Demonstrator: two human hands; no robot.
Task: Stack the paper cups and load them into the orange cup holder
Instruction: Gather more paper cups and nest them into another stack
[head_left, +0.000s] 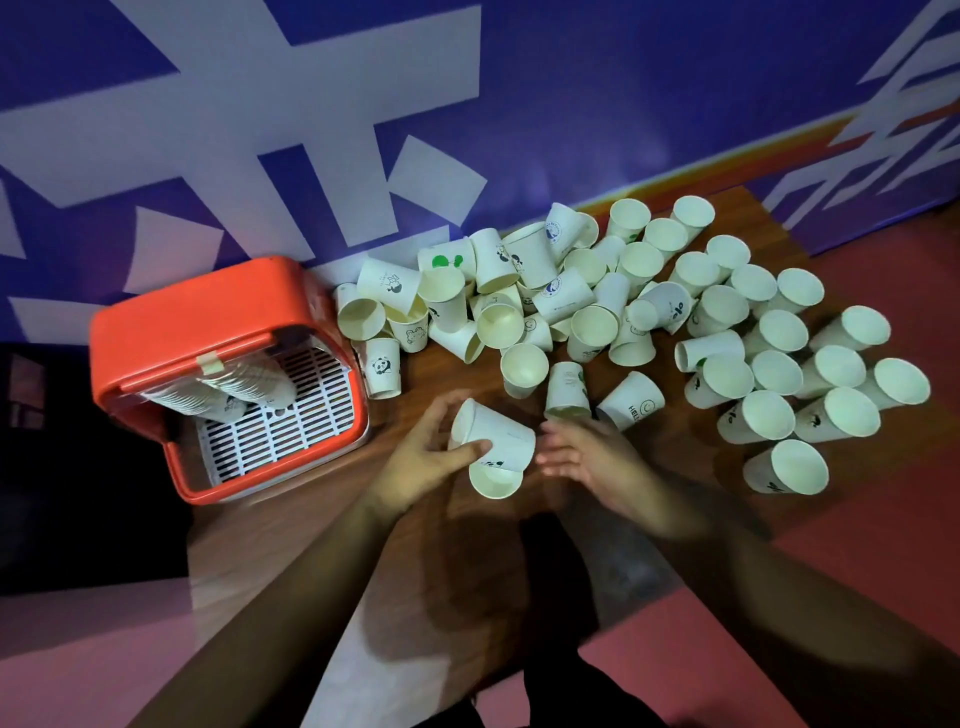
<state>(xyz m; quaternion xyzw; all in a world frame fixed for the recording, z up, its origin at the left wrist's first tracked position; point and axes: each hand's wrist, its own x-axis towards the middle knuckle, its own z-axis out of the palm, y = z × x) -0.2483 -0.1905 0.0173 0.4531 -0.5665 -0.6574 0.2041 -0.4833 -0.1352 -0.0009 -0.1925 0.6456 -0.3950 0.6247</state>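
My left hand (423, 457) grips a white paper cup (501, 434) lying on its side, thumb across its wall; a second cup (494, 480) sits just under it. My right hand (587, 454) hovers beside the cup's base, fingers relaxed, holding nothing; it looks blurred. The orange cup holder (208, 312) stands at the left with its clear lid raised and a stack of cups (244, 387) lying on its white grate. Several loose paper cups (597, 312) are scattered over the wooden table (441, 374), some upright, some tipped.
A blue wall with white shapes (311, 130) rises directly behind the table. Upright cups (836, 415) crowd the right side up to the table edge. A panda-printed cup (383, 366) stands next to the holder. Red floor (883, 545) lies to the right.
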